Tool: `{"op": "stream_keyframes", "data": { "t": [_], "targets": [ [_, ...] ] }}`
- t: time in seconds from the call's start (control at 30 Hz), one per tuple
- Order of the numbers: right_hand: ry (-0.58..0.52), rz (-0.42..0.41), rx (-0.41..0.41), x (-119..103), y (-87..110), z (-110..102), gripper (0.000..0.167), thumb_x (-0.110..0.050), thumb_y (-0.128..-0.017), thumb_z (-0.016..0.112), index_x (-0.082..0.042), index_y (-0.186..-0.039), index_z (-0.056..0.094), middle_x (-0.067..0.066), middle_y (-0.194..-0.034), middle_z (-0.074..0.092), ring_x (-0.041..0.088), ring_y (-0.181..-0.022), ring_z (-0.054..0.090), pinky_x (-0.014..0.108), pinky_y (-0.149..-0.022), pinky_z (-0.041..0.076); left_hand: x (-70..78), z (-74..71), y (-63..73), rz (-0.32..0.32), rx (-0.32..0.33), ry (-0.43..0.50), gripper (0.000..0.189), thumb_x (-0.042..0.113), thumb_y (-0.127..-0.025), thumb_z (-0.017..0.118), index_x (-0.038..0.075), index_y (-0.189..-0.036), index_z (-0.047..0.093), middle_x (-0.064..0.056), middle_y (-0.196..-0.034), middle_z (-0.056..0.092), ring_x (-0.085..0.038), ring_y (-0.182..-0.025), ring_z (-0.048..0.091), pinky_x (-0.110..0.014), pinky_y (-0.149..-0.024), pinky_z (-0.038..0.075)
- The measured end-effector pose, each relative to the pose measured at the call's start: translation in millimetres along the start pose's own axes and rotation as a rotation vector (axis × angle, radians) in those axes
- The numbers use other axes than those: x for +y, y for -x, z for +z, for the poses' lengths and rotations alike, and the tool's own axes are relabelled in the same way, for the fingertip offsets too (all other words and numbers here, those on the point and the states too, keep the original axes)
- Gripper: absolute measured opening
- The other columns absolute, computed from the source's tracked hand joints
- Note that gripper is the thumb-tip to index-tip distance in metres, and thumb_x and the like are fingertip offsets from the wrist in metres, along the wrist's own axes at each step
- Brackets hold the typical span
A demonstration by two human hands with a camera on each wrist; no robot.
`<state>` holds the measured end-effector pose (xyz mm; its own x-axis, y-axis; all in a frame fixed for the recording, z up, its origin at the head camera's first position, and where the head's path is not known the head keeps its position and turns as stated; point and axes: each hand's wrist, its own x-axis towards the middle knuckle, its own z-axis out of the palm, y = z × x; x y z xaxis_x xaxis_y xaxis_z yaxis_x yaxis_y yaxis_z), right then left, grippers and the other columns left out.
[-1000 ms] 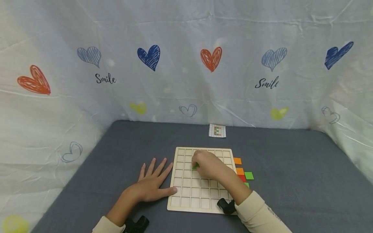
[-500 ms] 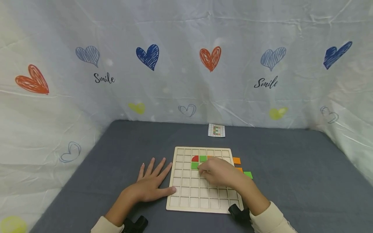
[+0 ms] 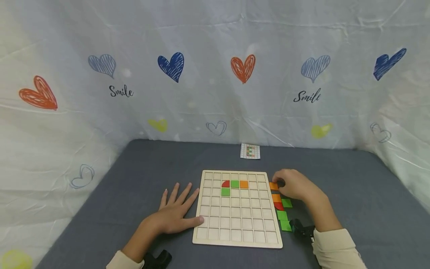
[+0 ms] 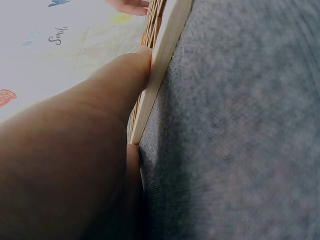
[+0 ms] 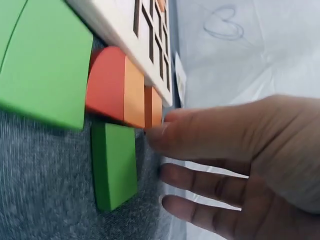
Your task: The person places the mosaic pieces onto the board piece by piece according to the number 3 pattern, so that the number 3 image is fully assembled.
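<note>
A wooden grid board [image 3: 237, 235] lies on the table; a red rounded tile [image 3: 226, 184], a green tile [image 3: 234, 184], an orange tile [image 3: 243, 184] and another green tile [image 3: 225, 192] sit in its cells. My left hand [image 3: 176, 216] rests beside it with spread fingers, its thumb on the board's left edge [image 4: 155, 80]. Past the right edge, my right hand [image 3: 295, 184] has thumb and index finger at a loose orange tile [image 3: 273, 186], seeming to pinch it. In the right wrist view, the thumb partly hides that orange tile [image 5: 153, 106]; the other fingers are apart from it.
Along the board's right side lie another orange tile [image 3: 276, 198], a red rounded tile [image 3: 278, 206] and several green tiles [image 3: 282, 215]. A small printed pattern card [image 3: 250, 151] lies at the table's back edge, before a hanging white cloth [image 3: 268, 104].
My right hand has left the board and moved right to the loose orange tile. The green tile it held a second ago now sits below the red one. My left hand stays put.
</note>
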<state>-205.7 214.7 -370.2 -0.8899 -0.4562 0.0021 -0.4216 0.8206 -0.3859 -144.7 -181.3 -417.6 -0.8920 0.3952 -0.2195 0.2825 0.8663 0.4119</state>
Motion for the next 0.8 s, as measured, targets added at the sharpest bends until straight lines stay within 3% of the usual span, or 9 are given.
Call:
{"op": "stream_keyframes", "data": {
  "t": [0.13, 0.43, 0.8],
  "targets": [
    [0.012, -0.013, 0.018, 4.5, 1.0, 1.5, 0.018, 0.006, -0.081, 0.072, -0.005, -0.096, 0.074, 0.005, -0.095, 0.067, 0.024, -0.085, 0.06, 0.046, -0.076, 0.052, 3.0, -1.7, 1.6, 0.001, -0.003, 0.005, 0.097, 0.082, -0.087, 0.046, 0.028, -0.163, 0.017, 0.0, -0.168, 0.001, -0.034, -0.15, -0.017, -0.063, -0.111, -0.016],
    [0.031, 0.0, 0.035, -0.9, -3.4, 5.8, 0.022, 0.009, -0.081, 0.067, -0.004, -0.096, 0.075, 0.003, -0.089, 0.067, 0.02, -0.079, 0.059, 0.043, -0.072, 0.052, 3.9, -3.6, 1.6, 0.007, 0.004, 0.012, 0.096, 0.079, -0.088, 0.05, 0.026, -0.163, 0.019, -0.004, -0.168, 0.004, -0.037, -0.15, -0.015, -0.064, -0.111, -0.015],
    [0.033, 0.041, -0.008, -1.4, -3.2, 3.9, 0.024, 0.009, -0.08, 0.069, -0.001, -0.101, 0.075, 0.005, -0.092, 0.068, 0.024, -0.083, 0.062, 0.044, -0.073, 0.054, -1.2, 2.9, -1.1, 0.0, 0.014, 0.001, 0.099, 0.085, -0.085, 0.043, 0.03, -0.162, 0.016, 0.002, -0.167, -0.001, -0.033, -0.149, -0.018, -0.063, -0.111, -0.017]
  ]
}}
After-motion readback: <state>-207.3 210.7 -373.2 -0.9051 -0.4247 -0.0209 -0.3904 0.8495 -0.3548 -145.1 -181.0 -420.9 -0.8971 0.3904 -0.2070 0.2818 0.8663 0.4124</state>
